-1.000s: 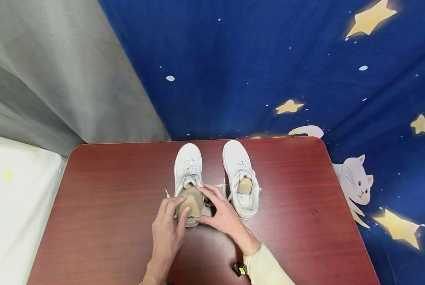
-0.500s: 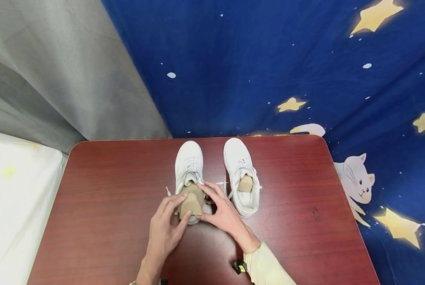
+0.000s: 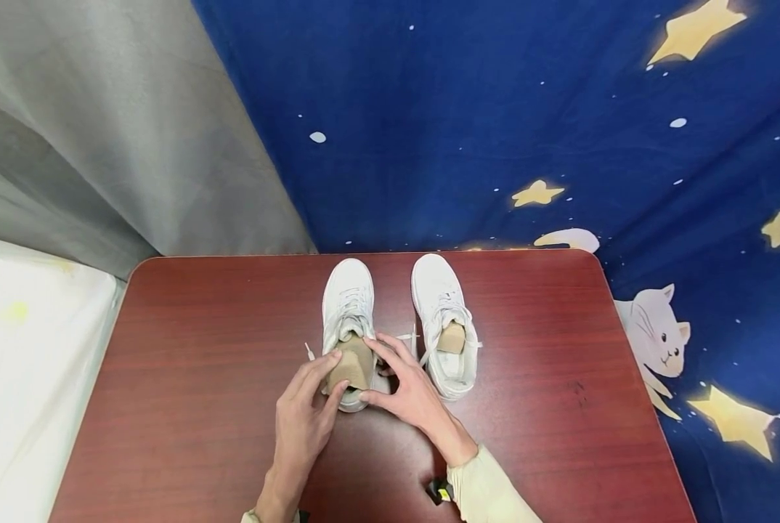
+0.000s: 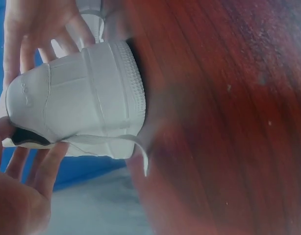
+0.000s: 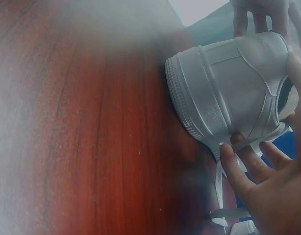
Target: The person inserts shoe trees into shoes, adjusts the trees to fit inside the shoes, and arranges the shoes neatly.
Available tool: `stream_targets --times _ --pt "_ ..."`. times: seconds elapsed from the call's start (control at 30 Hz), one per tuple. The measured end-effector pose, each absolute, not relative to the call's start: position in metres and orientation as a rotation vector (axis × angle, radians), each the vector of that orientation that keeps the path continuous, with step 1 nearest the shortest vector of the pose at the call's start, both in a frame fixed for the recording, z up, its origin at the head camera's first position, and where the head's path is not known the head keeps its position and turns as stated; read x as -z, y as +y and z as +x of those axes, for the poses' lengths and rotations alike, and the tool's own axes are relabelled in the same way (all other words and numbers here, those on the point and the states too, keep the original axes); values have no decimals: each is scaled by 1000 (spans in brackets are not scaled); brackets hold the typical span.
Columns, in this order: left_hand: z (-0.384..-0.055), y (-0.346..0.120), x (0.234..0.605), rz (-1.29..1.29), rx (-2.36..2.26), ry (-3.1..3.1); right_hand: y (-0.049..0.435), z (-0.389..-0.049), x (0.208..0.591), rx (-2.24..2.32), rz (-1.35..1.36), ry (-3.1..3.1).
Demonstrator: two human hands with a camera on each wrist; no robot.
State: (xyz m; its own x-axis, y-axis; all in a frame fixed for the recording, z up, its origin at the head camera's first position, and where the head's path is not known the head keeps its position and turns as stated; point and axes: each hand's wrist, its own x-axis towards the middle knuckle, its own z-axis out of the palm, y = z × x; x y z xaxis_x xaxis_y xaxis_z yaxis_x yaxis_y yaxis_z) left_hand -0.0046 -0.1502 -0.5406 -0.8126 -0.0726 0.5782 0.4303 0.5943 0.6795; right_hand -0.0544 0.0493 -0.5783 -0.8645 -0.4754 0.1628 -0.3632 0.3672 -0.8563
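Note:
Two white lace-up sneakers stand side by side on the table, toes pointing away. A tan cardboard-like shoe insert (image 3: 352, 365) lies in the opening of the left sneaker (image 3: 347, 285). My left hand (image 3: 303, 414) has its index finger and thumb on the insert's left edge and rear end; its other fingers lie along the sneaker's outer side. My right hand (image 3: 411, 385) holds the same sneaker's right side, index finger near the tongue and thumb by the heel rim. Both wrist views show the heel between the two hands. A similar insert (image 3: 452, 338) sits inside the right sneaker (image 3: 434, 277).
Loose laces hang beside the left sneaker; one lace end (image 3: 309, 351) sticks out to its left. The reddish-brown table (image 3: 200, 378) has its far edge just beyond the toes. A small black object (image 3: 439, 492) is by the right sleeve. Grey and blue starry curtains hang behind.
The insert in the left sneaker has shifted slightly toward the toe, showing more of the heel opening. My left thumb moved forward with it; the right hand stays almost still.

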Motion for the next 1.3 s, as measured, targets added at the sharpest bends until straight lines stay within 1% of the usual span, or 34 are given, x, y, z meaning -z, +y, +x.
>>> stream_targets --times 0.33,0.8,1.3 --pt "-5 -157 538 -339 1236 -2291 50 -54 577 1487 -785 2540" --pt "-6 -180 540 -529 1293 -2406 49 -55 575 1423 -796 2601" --pt "-8 -174 536 -504 1284 -2382 50 -55 577 1415 -783 2619"
